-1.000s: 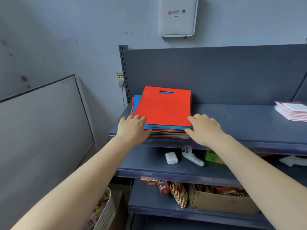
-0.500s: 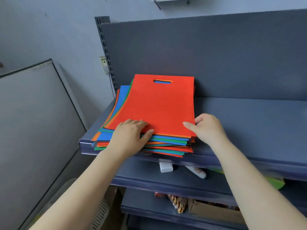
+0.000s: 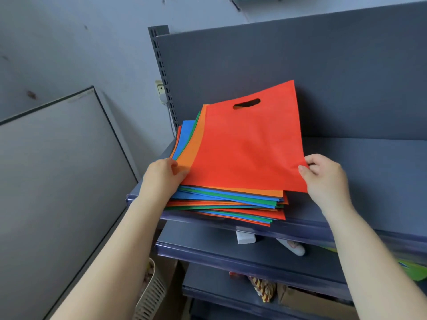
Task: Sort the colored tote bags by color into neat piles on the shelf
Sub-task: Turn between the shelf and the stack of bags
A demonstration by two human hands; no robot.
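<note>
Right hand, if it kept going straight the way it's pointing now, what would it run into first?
The right hand, pinching the red tote bag, points up-left; it would likely meet the shelf's back panel first, though depth is unclear.

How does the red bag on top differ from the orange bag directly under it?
The red bag is lifted and tilted, its handle hole showing; the orange bag lies flat on the pile, mostly covered. The right hand pinches the red bag's corner; the left hand grips at both bags' near left corners. Both look like flat bags of similar size.

Small shop storeroom: slotted grey retail shelving (image 3: 254, 252), snack packets (image 3: 262, 288), cardboard box (image 3: 312, 303) below.
</note>
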